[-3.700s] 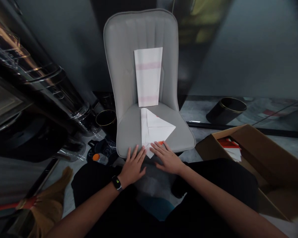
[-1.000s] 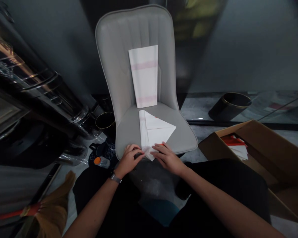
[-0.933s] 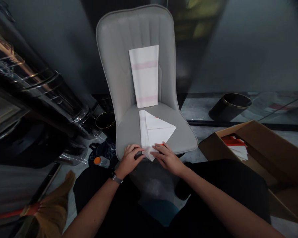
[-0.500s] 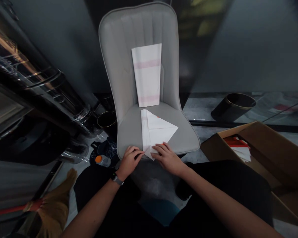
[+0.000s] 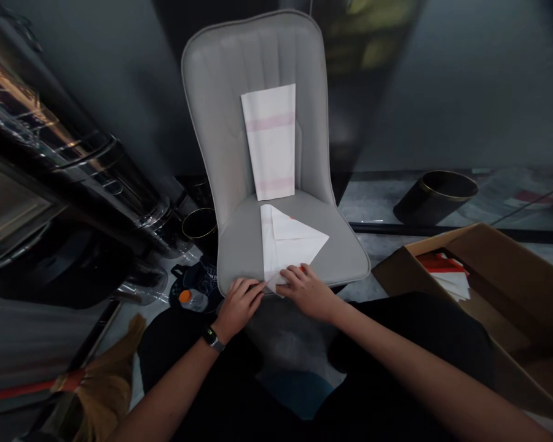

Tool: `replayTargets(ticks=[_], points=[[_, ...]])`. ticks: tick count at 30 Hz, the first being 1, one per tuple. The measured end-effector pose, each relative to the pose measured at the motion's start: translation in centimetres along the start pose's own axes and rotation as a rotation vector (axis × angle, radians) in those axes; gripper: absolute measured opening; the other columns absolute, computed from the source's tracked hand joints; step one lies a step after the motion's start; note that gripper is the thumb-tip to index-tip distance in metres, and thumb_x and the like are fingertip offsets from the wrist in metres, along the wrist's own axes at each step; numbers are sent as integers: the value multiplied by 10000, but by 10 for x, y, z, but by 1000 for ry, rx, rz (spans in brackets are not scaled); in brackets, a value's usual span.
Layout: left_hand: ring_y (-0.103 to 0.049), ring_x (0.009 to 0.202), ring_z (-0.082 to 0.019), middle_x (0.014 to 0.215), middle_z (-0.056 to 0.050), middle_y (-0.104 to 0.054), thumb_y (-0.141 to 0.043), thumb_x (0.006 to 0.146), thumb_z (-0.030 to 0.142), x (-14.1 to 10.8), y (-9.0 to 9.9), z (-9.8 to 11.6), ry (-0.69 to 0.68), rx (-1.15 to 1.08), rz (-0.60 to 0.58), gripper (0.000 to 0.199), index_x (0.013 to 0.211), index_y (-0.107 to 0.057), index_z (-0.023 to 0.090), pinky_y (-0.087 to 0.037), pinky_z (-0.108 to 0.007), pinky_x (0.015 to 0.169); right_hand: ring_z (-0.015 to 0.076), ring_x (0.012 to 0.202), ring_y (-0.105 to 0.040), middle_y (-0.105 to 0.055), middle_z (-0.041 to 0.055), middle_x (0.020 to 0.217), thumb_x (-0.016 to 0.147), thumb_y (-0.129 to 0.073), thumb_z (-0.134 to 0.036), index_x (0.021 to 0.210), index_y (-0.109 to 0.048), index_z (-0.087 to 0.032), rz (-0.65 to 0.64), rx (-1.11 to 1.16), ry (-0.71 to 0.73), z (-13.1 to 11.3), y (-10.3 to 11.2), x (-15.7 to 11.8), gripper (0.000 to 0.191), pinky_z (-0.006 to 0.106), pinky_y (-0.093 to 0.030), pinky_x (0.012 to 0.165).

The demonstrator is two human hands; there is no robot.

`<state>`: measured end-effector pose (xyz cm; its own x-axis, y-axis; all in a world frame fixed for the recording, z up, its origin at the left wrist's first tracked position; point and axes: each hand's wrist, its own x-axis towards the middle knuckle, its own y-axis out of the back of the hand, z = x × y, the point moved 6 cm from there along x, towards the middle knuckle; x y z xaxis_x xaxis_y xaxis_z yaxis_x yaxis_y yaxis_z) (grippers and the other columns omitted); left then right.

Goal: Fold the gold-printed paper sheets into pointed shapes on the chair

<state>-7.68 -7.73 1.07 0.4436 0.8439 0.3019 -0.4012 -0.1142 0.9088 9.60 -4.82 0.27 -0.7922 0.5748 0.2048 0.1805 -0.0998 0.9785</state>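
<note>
A folded white paper [image 5: 295, 245] lies on the front of the grey chair seat [image 5: 239, 236], its right side coming to a point and small orange marks showing at its edges. At the near end, my left hand [image 5: 239, 307] pinches the paper's lower left edge between closed fingers. My right hand [image 5: 306, 293] has its bent fingers closed on the bottom flap, close beside the left; the thumb is partly hidden. Against the chair's backrest leans a flat folded white sheet [image 5: 271, 147] with two pale pink bands, apart from both hands.
At the right stands an open cardboard box [image 5: 493, 270] with red and white papers [image 5: 447, 273] in it. Black bins [image 5: 435, 196] sit by the glass wall and left of the chair. A bottle with an orange cap [image 5: 193, 299] and a broom [image 5: 104, 387] are at the left.
My fingers have shifted slightly along the paper's bottom flap, and the left hand lies a little flatter. The view has moved slightly. The leaning sheet stays in place.
</note>
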Motion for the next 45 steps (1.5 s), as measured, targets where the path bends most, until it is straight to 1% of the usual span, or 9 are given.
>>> replayTargets(ticks=[6, 11, 13, 18, 21, 25, 33, 40, 45], points=[[-571, 1121, -272, 1239, -94, -634, -551, 1021, 235, -7, -2, 3, -32, 47, -49, 376, 1392, -602, 270, -513, -468, 973, 335, 1152, -531, -612, 124, 1253, 957, -566, -192, 1182, -690, -282, -9, -11, 34, 3, 5, 2, 272, 512, -454, 946], [-583, 1165, -281, 1285, -101, -627, -554, 1005, 224, -11, -4, 4, -25, 79, -82, 467, 1468, -530, 283, -497, -475, 1008, 343, 1149, -547, -617, 134, 1259, 946, -581, -176, 1178, -693, -261, -17, 4, 33, 2, 6, 3, 271, 521, -461, 935], [-565, 1235, -301, 1368, -122, -603, -551, 1002, 234, -11, -5, 8, -31, 116, -95, 514, 1511, -479, 253, -474, -492, 1042, 343, 1182, -547, -622, 138, 1288, 953, -571, -169, 1203, -688, -254, -18, 23, 26, 3, 4, 2, 289, 538, -456, 967], [-302, 1519, -343, 1613, -126, -417, -529, 998, 277, -14, -17, 27, -174, 203, -186, 663, 1609, -295, 169, -280, -554, 1212, 306, 1318, -531, -636, 123, 1385, 991, -506, -160, 1400, -587, -212, 53, 199, 11, 13, 0, -8, 421, 570, -417, 1098], [-230, 1558, -311, 1636, -124, -380, -507, 1003, 302, -13, -22, 32, -224, 211, -213, 727, 1636, -190, 139, -217, -538, 1250, 287, 1374, -524, -629, 113, 1430, 1005, -493, -169, 1404, -597, -202, 98, 282, 5, 18, -3, -17, 413, 572, -387, 1158], [-189, 1571, -307, 1660, -166, -305, -498, 1009, 353, -8, -22, 29, -213, 211, -206, 790, 1640, -106, 86, -190, -535, 1263, 287, 1456, -449, -570, 111, 1502, 993, -517, -153, 1448, -565, -209, 116, 324, 20, 18, -10, -25, 461, 594, -327, 1213], [-136, 1581, -309, 1683, -133, -254, -511, 993, 420, -5, -28, 28, -246, 253, -282, 790, 1627, -179, 87, -96, -545, 1272, 295, 1518, -336, -477, 110, 1578, 965, -513, -124, 1560, -411, -202, 129, 330, 51, 16, -23, -31, 609, 644, -235, 1242], [-89, 1576, -381, 1702, -114, -211, -572, 950, 416, -12, -39, 29, -118, 320, -223, 801, 1623, -248, 126, -112, -610, 1247, 285, 1506, -365, -503, 120, 1559, 930, -524, -119, 1522, -474, -196, 69, 329, 24, 17, -23, -28, 599, 617, -223, 1251], [-154, 1567, -359, 1704, -86, -221, -554, 967, 343, -11, -35, 28, -133, 301, -252, 744, 1629, -252, 186, -162, -593, 1233, 296, 1519, -337, -448, 138, 1597, 910, -571, -166, 1521, -466, -165, -20, 298, 46, 15, -17, -26, 620, 601, -225, 1246]])
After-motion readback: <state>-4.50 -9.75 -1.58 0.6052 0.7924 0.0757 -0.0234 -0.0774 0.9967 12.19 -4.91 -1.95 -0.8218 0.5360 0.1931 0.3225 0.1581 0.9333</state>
